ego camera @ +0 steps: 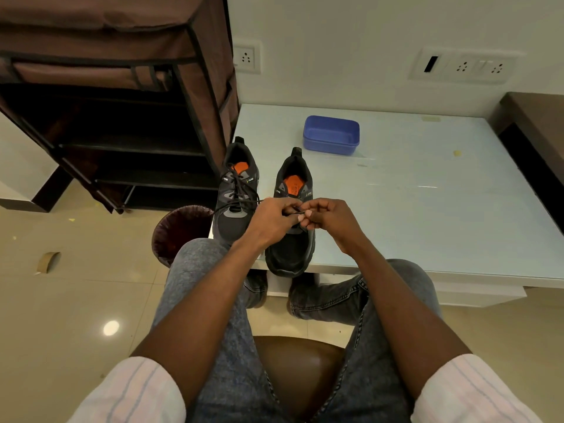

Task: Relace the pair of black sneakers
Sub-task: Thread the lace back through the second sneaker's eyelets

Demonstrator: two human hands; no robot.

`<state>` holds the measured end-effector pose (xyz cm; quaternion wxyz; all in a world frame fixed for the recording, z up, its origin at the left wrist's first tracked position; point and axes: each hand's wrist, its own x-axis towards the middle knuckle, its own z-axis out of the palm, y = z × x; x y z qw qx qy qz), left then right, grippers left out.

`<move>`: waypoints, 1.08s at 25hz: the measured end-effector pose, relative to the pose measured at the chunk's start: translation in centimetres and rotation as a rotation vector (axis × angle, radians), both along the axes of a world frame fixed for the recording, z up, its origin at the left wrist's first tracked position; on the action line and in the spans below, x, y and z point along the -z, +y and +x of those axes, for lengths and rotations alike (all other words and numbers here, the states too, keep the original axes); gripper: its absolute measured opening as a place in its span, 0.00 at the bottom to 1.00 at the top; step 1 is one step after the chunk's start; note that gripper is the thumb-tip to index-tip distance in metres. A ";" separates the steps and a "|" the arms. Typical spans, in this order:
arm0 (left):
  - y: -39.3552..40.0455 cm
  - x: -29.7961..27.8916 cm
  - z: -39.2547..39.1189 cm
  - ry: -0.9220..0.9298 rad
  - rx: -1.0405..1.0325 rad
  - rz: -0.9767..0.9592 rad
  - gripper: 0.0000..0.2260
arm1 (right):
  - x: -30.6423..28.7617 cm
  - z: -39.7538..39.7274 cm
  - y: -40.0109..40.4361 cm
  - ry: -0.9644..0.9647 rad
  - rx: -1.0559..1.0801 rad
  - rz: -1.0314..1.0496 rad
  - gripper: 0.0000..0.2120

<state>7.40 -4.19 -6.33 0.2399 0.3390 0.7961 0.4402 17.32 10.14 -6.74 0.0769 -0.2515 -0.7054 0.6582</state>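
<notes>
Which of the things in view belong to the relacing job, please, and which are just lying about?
In use:
- left black sneaker, laced
- right black sneaker, no lace visible
- thin black lace, pinched by left hand and right hand

Lying about:
- blue plastic tub
- dark waste bin
- brown fabric shoe rack

I get a dim, warm indoor picture with a greenish cast. An overhead lamp shows as a bright round glare spot on the glossy floor near left, and pale streaks shine on the bench. The shelf rack at far left sinks into black shadow. Straight edges bow toward the corners; focus is fairly sharp throughout.
</notes>
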 end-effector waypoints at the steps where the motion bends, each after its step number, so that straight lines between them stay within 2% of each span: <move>1: 0.1 0.1 -0.2 -0.015 -0.022 0.011 0.07 | 0.0 -0.1 0.0 0.001 0.025 -0.013 0.08; 7: 0.4 -0.3 0.3 0.059 -0.123 0.053 0.08 | -0.2 -0.7 -0.1 -0.017 0.176 -0.058 0.13; 10: 0.6 0.0 0.1 0.053 -0.179 0.056 0.07 | -0.2 -0.8 -0.3 -0.008 0.203 -0.049 0.13; 13: 0.8 0.2 0.0 0.124 -0.136 -0.009 0.07 | -0.3 -0.9 -0.4 0.002 0.220 -0.038 0.11; 15: 1.0 0.5 -0.2 0.284 -0.117 -0.032 0.07 | -0.1 -0.9 -0.6 -0.001 0.235 -0.041 0.10; 18: 1.6 1.7 -0.5 0.628 -0.161 -0.126 0.07 | 0.9 -1.2 -1.0 -0.073 0.298 0.093 0.06; 20: 2.1 2.5 -0.8 0.706 -0.188 -0.179 0.08 | 1.3 -1.3 -1.0 -0.125 0.322 0.188 0.06; 24: 2.9 3.2 -0.8 0.764 -0.186 -0.218 0.07 | 1.3 -1.4 -0.6 -0.169 0.297 0.257 0.08; 27: 3.1 3.3 -1.3 0.638 -0.198 -0.165 0.07 | 1.9 -1.6 -0.6 -0.184 0.238 0.264 0.11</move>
